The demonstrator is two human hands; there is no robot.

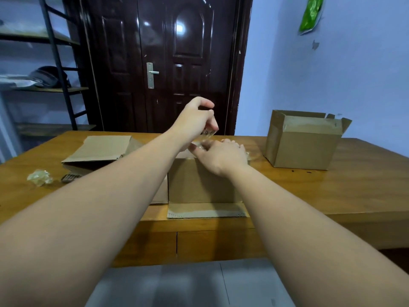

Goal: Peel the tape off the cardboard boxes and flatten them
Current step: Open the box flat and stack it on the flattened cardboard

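A brown cardboard box (203, 182) stands on the wooden table (332, 191) right in front of me, one flap lying flat toward the near edge. My left hand (194, 118) is raised above its top and pinches a strip of clear tape (208, 132). My right hand (221, 154) rests on the box's top edge with fingers curled around the lower end of the tape. A flattened box (99, 151) lies to the left. Another open box (303, 140) stands at the right.
A crumpled ball of clear tape (39, 177) and a small dark object (70, 177) lie at the table's left. Behind the table stands a dark door (159, 63). A metal shelf rack (44, 63) is at the left.
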